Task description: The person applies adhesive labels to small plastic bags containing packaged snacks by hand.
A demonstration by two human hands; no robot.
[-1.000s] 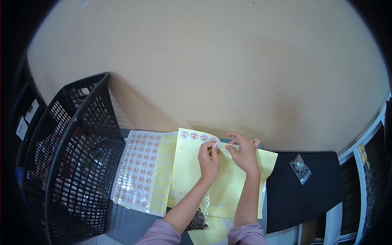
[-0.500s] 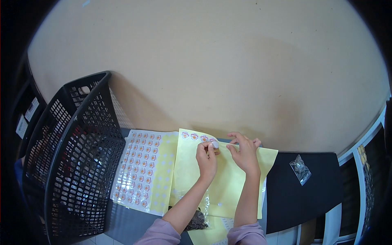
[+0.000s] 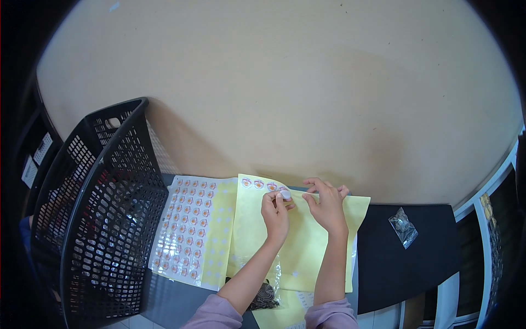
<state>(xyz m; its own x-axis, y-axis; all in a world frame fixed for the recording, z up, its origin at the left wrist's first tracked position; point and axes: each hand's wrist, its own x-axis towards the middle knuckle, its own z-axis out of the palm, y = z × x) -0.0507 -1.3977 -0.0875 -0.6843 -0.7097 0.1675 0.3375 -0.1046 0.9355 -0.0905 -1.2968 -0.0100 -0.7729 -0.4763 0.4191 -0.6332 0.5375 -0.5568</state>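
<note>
Between thumb and fingers, my left hand (image 3: 276, 213) pinches a small round white sticker (image 3: 285, 194) at the top of a yellow backing sheet (image 3: 301, 247). A short row of printed round stickers (image 3: 258, 185) runs along that sheet's top left edge. My right hand (image 3: 326, 205) is over the sheet's top right part, fingers apart and curved, with nothing visible in it. Left of the yellow sheet lies another sheet with rows of round orange and pink stickers (image 3: 189, 225); its right strip is bare yellow backing.
A black perforated basket (image 3: 109, 219) stands at the left. A clear bag with dark contents (image 3: 264, 296) lies under my left forearm. Another small clear bag (image 3: 404, 227) rests on the black surface (image 3: 394, 274) at the right. A beige wall (image 3: 274, 98) rises behind.
The yellow sheet and my left hand with the sticker have shifted slightly left. My right hand has moved very little.
</note>
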